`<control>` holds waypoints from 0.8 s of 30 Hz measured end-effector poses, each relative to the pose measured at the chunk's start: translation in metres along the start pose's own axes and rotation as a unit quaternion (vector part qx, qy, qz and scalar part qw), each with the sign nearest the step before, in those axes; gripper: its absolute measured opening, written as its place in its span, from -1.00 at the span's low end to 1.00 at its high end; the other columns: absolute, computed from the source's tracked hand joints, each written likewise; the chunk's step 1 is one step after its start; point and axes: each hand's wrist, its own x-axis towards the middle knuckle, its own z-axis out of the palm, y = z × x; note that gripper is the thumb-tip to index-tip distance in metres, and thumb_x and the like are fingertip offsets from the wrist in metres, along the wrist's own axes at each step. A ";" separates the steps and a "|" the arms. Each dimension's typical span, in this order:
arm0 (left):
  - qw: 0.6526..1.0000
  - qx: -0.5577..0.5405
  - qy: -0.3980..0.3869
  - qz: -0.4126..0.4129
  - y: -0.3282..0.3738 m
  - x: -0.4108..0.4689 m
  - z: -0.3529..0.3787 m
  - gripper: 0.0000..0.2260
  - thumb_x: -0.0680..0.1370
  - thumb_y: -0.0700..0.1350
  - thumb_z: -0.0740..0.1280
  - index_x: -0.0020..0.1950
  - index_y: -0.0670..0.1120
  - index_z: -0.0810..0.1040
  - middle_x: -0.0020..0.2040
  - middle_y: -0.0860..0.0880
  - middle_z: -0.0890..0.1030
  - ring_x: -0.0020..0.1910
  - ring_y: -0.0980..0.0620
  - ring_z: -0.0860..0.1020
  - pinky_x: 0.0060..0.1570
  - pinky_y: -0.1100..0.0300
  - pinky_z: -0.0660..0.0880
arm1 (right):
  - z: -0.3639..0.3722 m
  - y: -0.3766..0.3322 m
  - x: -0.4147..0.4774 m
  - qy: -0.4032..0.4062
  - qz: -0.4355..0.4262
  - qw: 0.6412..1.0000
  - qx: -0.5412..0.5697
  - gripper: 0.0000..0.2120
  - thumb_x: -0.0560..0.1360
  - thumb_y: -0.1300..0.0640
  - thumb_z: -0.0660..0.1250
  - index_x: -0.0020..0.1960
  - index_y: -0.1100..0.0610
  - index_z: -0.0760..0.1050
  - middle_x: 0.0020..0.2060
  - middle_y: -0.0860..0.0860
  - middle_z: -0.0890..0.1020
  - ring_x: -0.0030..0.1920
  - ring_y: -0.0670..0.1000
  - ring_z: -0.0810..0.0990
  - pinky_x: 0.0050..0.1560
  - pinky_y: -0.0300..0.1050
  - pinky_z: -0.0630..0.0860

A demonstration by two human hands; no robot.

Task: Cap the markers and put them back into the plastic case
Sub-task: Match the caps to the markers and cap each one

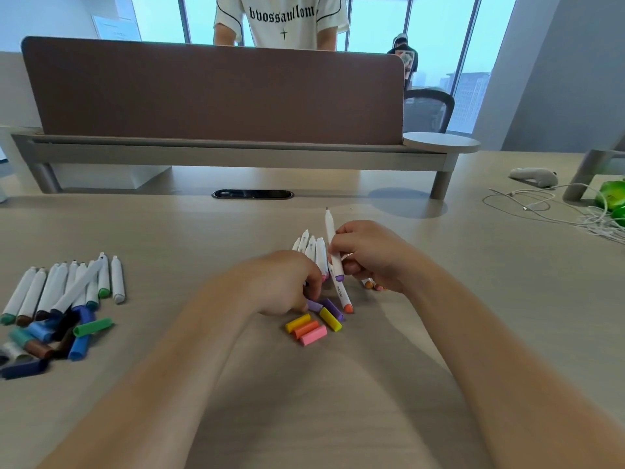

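Pinching the purple marker [333,245] in the right grip [368,255] just over the bench [439,333], pinching a purple cap [314,304] with the left grip [284,282], maybe grabbing the wrong shade, with a darker purple cap [333,308] lying right beside it.

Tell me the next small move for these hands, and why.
Probably the left hand should lift the light purple cap at its fingertips and press it onto the bare tip of the marker held upright by the right hand: that marker's end band is purple too, so the colours seem to match.
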 end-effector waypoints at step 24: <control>0.951 -0.227 0.185 -0.099 0.005 0.000 -0.013 -0.88 0.44 -0.15 0.45 -0.05 -0.04 0.61 -0.20 -0.01 0.63 -0.30 0.10 0.59 -0.34 0.19 0.51 | -0.001 0.000 0.003 0.041 -0.021 0.998 -0.048 -0.85 0.50 0.22 0.26 -0.03 0.30 0.51 -0.26 0.21 0.54 -0.35 0.06 0.48 -0.32 -0.09 0.40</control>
